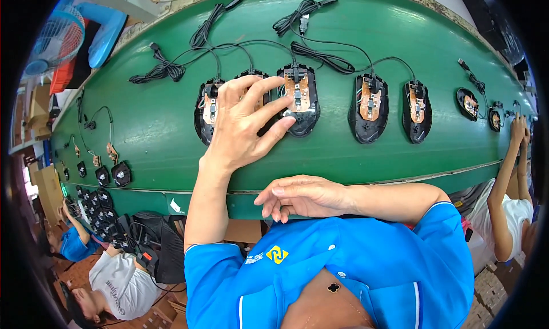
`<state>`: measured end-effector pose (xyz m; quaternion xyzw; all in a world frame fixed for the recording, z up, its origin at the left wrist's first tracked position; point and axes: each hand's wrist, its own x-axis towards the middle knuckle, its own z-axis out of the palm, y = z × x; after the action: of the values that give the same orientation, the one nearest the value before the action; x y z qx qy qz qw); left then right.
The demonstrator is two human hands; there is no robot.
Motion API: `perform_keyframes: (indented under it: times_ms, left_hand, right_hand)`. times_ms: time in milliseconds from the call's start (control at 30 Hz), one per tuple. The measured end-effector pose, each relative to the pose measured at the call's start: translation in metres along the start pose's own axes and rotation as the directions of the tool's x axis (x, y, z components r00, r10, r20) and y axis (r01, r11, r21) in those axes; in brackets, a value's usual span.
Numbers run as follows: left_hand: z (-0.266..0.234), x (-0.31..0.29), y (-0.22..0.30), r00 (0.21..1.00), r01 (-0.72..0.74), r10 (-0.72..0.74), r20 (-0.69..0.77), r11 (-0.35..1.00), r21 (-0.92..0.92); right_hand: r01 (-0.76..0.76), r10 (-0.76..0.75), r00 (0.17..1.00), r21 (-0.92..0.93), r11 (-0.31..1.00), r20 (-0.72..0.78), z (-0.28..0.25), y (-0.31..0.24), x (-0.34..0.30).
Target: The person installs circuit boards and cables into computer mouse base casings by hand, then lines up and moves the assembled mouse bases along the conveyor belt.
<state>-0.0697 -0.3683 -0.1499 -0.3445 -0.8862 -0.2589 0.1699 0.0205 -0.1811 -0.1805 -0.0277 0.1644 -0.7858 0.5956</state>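
Observation:
Several opened computer mice with cables lie in a row on the green belt. My left hand (pixel 249 114) is spread over the left ones, partly hiding a middle mouse (pixel 251 76) and the edge of another mouse (pixel 205 120). Its fingertips reach the left side of an open mouse (pixel 303 120) with a brown circuit board (pixel 297 94); whether they press on it I cannot tell. Nothing shows gripped in that hand. My right hand (pixel 306 194) hovers at the belt's near edge, loosely bent and holding nothing visible.
Right of my hands lie two more open mice (pixel 369 109) (pixel 417 112). Coiled black cables (pixel 320 57) stretch behind the row. Farther left are black mouse shells (pixel 121 173) with loose boards. A co-worker's hands (pixel 517 129) work at the far right; other people sit at the lower left.

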Motion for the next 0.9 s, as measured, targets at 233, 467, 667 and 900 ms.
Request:
perform_keyframes:
  times_ms: [233, 467, 667, 900]
  left_hand:
    - [0.009, 0.003, 0.008, 0.998, 0.065, -0.065, 0.004, 0.992, 0.112]
    - [0.012, 0.008, 0.011, 0.998, 0.059, -0.061, 0.01, 0.986, 0.155]
    - [0.014, 0.01, 0.012, 0.993, 0.115, -0.113, -0.03, 0.99, 0.085]
    - [0.004, 0.007, 0.004, 0.978, 0.148, -0.141, -0.154, 0.989, 0.03]
  right_hand:
    - [-0.013, 0.013, 1.0, 0.004, 1.0, -0.002, 0.001, 0.002, 0.004]
    - [-0.024, 0.024, 1.0, -0.003, 1.0, -0.011, 0.003, 0.001, 0.01]
    - [0.013, -0.014, 0.999, -0.021, 1.0, -0.035, 0.007, 0.003, 0.014]
    - [0.01, -0.01, 1.0, -0.036, 0.999, 0.002, 0.007, 0.007, 0.017]
